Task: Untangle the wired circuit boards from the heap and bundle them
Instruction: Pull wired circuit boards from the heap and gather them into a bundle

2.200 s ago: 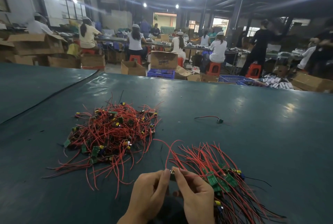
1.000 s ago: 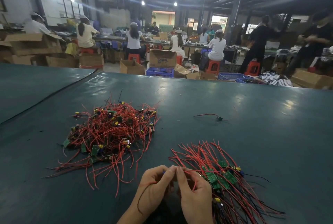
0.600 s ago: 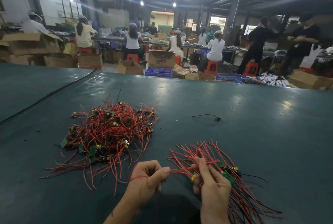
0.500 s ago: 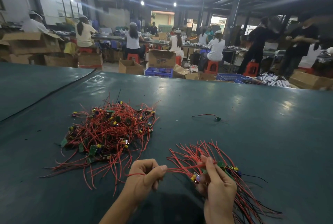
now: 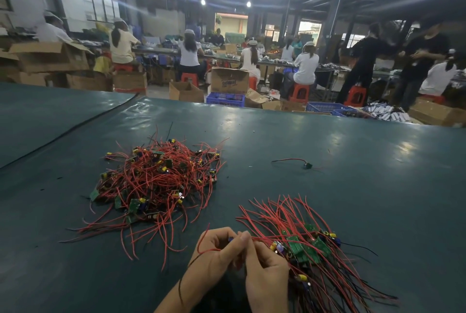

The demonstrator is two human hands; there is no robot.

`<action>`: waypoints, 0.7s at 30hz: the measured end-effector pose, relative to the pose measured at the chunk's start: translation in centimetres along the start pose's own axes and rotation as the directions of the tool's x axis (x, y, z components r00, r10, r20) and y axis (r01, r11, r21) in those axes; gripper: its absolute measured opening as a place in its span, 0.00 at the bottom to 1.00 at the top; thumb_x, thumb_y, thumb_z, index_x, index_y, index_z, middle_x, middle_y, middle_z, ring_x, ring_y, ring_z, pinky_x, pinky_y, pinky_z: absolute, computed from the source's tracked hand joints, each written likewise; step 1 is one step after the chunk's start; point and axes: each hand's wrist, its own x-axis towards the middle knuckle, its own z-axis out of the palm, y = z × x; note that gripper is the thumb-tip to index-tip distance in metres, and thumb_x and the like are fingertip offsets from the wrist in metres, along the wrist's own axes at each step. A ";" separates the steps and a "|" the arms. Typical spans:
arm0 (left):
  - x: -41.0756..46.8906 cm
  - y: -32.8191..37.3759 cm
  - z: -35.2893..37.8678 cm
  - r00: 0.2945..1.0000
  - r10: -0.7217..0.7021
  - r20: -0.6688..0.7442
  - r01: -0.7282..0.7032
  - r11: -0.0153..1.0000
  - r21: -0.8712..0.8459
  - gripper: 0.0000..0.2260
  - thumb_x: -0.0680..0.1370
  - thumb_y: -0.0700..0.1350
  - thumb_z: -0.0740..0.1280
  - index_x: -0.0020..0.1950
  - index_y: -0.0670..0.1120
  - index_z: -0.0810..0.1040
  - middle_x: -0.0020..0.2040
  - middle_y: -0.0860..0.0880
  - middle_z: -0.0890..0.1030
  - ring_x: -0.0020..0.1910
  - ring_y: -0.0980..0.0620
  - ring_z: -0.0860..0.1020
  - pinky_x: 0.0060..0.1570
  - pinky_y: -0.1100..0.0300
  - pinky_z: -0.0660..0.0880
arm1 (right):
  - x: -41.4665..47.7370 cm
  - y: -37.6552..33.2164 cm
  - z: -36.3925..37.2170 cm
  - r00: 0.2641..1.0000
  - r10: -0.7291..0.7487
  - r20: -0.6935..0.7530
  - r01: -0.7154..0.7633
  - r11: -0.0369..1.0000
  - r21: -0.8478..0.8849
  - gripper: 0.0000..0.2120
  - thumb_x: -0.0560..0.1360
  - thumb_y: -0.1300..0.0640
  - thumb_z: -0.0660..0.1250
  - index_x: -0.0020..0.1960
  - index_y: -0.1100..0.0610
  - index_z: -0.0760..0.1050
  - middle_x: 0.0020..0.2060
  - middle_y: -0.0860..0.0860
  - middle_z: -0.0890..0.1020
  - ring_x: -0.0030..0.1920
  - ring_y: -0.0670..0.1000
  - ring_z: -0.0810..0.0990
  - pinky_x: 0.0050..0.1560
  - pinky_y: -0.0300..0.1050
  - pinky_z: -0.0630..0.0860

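Where the two hands meet at the near edge of the green table [image 5: 378,199], the left hand [image 5: 218,252] and the right hand [image 5: 266,277] sit fingertip to fingertip, fingers curled, together pinching one red wire [image 5: 198,247] that loops over the left hand. Just right of the right hand, and touching it, lies the sorted bundle [image 5: 310,249] of wired circuit boards: green boards nearest the hand, red leads fanning away across the table. Farther out and to the left, apart from both hands, sits the tangled heap [image 5: 156,181]. A stray wired part [image 5: 306,165] lies alone beyond the bundle. Past the far edge: seated workers [image 5: 305,65], cardboard boxes [image 5: 228,80], blue crates [image 5: 225,99]
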 end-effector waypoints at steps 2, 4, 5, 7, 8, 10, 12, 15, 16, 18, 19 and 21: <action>0.0 0.1 0.0 1.000 -0.013 0.001 0.013 1.000 -0.003 0.13 0.73 0.52 0.70 0.29 0.51 0.80 0.26 0.53 0.77 0.27 0.58 0.76 0.30 0.67 0.71 | 0.2 0.2 -0.1 1.000 -0.003 -0.020 0.003 1.000 -0.004 0.14 0.75 0.56 0.68 0.34 0.45 0.86 0.33 0.51 0.86 0.37 0.45 0.84 0.40 0.38 0.79; 0.1 0.3 0.2 1.000 -0.024 0.004 0.024 1.000 0.013 0.15 0.72 0.54 0.72 0.27 0.50 0.78 0.26 0.52 0.77 0.26 0.57 0.76 0.30 0.66 0.71 | 0.4 0.1 -0.1 0.999 -0.001 -0.036 0.001 1.000 -0.020 0.15 0.77 0.57 0.68 0.35 0.45 0.86 0.33 0.50 0.86 0.38 0.46 0.84 0.43 0.42 0.80; 0.1 0.3 0.2 1.000 -0.029 -0.004 0.029 0.999 0.016 0.17 0.71 0.55 0.74 0.27 0.50 0.77 0.25 0.52 0.76 0.26 0.56 0.75 0.30 0.66 0.71 | 0.5 0.0 -0.2 0.999 0.012 -0.053 -0.012 1.000 -0.013 0.15 0.77 0.57 0.68 0.35 0.46 0.86 0.33 0.50 0.86 0.37 0.46 0.84 0.43 0.42 0.80; 0.1 0.3 0.1 0.999 -0.039 -0.035 0.038 0.999 -0.011 0.16 0.66 0.56 0.74 0.25 0.48 0.75 0.24 0.50 0.74 0.23 0.55 0.72 0.28 0.65 0.69 | 1.0 -0.5 -0.9 0.989 0.067 -0.135 -0.058 0.996 0.070 0.12 0.76 0.55 0.69 0.36 0.48 0.86 0.27 0.46 0.82 0.27 0.44 0.78 0.32 0.39 0.75; 0.0 0.4 -0.1 0.998 -0.039 -0.043 0.037 0.999 -0.027 0.15 0.63 0.56 0.72 0.24 0.48 0.74 0.23 0.50 0.74 0.22 0.55 0.71 0.27 0.65 0.68 | 1.4 -0.8 -1.5 0.976 0.101 -0.192 -0.076 0.988 0.132 0.11 0.76 0.55 0.69 0.37 0.49 0.86 0.25 0.45 0.78 0.23 0.43 0.72 0.25 0.36 0.70; 0.0 0.8 -0.4 0.999 -0.033 -0.029 0.032 0.999 -0.039 0.15 0.62 0.56 0.71 0.24 0.48 0.73 0.23 0.50 0.73 0.21 0.55 0.70 0.27 0.66 0.67 | 2.3 -1.2 -2.9 0.953 0.140 -0.268 -0.078 0.971 0.228 0.10 0.75 0.55 0.70 0.37 0.52 0.86 0.24 0.47 0.75 0.21 0.42 0.65 0.20 0.35 0.63; 0.0 1.1 -0.5 1.000 -0.031 -0.001 0.031 0.998 -0.051 0.14 0.61 0.55 0.72 0.24 0.48 0.73 0.23 0.50 0.74 0.21 0.55 0.70 0.27 0.66 0.67 | 2.7 -1.5 -3.7 0.954 0.123 -0.274 -0.045 0.961 0.275 0.12 0.75 0.56 0.69 0.35 0.56 0.85 0.27 0.50 0.78 0.20 0.42 0.64 0.19 0.35 0.62; 0.1 1.0 -0.3 0.998 -0.045 -0.034 0.042 0.995 -0.090 0.15 0.60 0.56 0.74 0.25 0.46 0.75 0.22 0.47 0.73 0.21 0.53 0.70 0.27 0.65 0.68 | 2.8 -1.6 -3.8 0.963 0.099 -0.249 -0.022 0.956 0.292 0.13 0.76 0.56 0.68 0.36 0.57 0.85 0.25 0.49 0.77 0.20 0.42 0.63 0.18 0.35 0.61; 0.1 0.9 -0.3 0.996 -0.065 -0.060 0.057 0.989 -0.133 0.15 0.60 0.55 0.75 0.26 0.45 0.76 0.22 0.46 0.73 0.21 0.53 0.70 0.26 0.65 0.68 | 2.8 -1.5 -3.8 0.966 0.088 -0.242 -0.016 0.959 0.282 0.11 0.75 0.55 0.68 0.37 0.56 0.86 0.24 0.49 0.75 0.20 0.42 0.63 0.19 0.35 0.61; 0.2 0.7 -0.4 0.989 -0.115 -0.093 0.088 0.962 -0.260 0.15 0.59 0.54 0.76 0.27 0.45 0.77 0.24 0.45 0.73 0.22 0.52 0.70 0.25 0.64 0.68 | 2.6 -1.4 -3.8 0.973 0.044 -0.229 0.012 0.972 0.236 0.10 0.72 0.51 0.69 0.40 0.55 0.86 0.23 0.48 0.74 0.22 0.43 0.64 0.20 0.35 0.62; 0.2 0.6 -0.5 0.986 -0.135 -0.093 0.100 0.946 -0.309 0.14 0.59 0.53 0.77 0.28 0.44 0.78 0.26 0.45 0.74 0.23 0.52 0.71 0.25 0.63 0.69 | 2.5 -1.3 -3.7 0.974 0.017 -0.225 0.033 0.976 0.216 0.11 0.71 0.49 0.69 0.40 0.54 0.86 0.24 0.49 0.74 0.22 0.43 0.64 0.20 0.35 0.62; 0.3 0.6 -0.7 0.982 -0.172 -0.084 0.130 0.922 -0.364 0.13 0.62 0.50 0.80 0.31 0.44 0.81 0.29 0.44 0.76 0.26 0.52 0.73 0.26 0.64 0.70 | 2.3 -1.3 -3.6 0.973 -0.031 -0.229 0.078 0.977 0.199 0.13 0.68 0.48 0.69 0.38 0.56 0.86 0.26 0.49 0.77 0.21 0.43 0.63 0.20 0.35 0.61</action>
